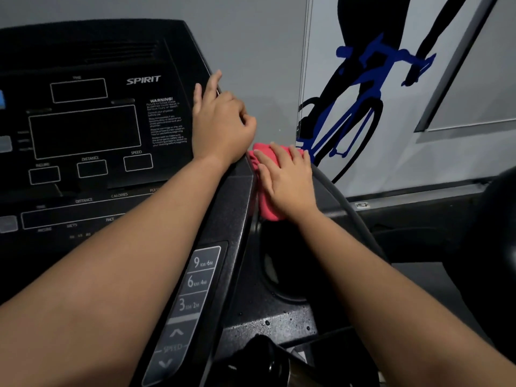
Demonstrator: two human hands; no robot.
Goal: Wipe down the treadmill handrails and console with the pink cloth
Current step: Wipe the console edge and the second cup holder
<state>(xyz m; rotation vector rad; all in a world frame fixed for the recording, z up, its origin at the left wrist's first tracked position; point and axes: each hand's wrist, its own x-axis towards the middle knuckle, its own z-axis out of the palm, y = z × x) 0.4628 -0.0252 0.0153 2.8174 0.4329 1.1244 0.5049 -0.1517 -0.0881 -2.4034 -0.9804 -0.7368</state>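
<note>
- Right hand (pixel 284 180) laid flat, fingers straight and together, palm down on the pink cloth (pixel 265 203), pressing rather than clutching.
- Pink cloth bunched under that palm, wedged against the right side of the console (pixel 83 129), just where the grey handrail (pixel 344 198) curves away; pink folds showing past the fingertips and below the heel of the palm.
- Left hand (pixel 220 124) set on the console's right edge, above and to the left of the cloth, apart from it; thumb and nearer fingers curled over that edge in a hold, two far fingers lying straight up along the black face.
- Both forearms bare, reaching forward from the bottom corners, the left one crossing the lower part of the console.
- Display windows (pixel 83 131) dark, outlined in white; SPIRIT logo (pixel 143 80) at upper right of the face, warning text (pixel 164 121) beneath it, too small to read beyond the heading.
- Speed keypad (pixel 195 289) on the speckled grey panel between the arms, marked 9, 6 and 3, with up and down arrows below.
- Round dark cup holder (pixel 282 263) beside the keypad, under the right forearm.
- Behind, a pale wall (pixel 265 51) with a cyclist mural (pixel 363 88) in blue and black.
</note>
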